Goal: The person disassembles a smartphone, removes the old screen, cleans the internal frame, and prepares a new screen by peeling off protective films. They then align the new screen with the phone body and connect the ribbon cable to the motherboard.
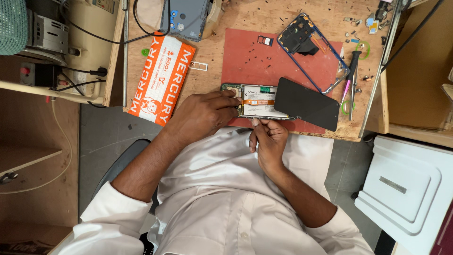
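Scuffed wooden workbench (264,16), far edge cut off by frame top. Red rectangular work mat (250,61) on it. Orange-and-white printed pouch (163,80) lies left of mat. Opened phone body with white battery and orange flex cable (257,101) at mat's near edge; black screen panel (306,104) overlaps its right end. Blue phone mid-frame (314,52) behind it, tiny screws scattered, too small to count. Left hand (203,113) presses flat on phone's left end, hiding it. Right hand (269,139) pinches the phone's near edge; anything between fingertips too small to make out. Grey floor below, white moulded block (408,184) to the right.
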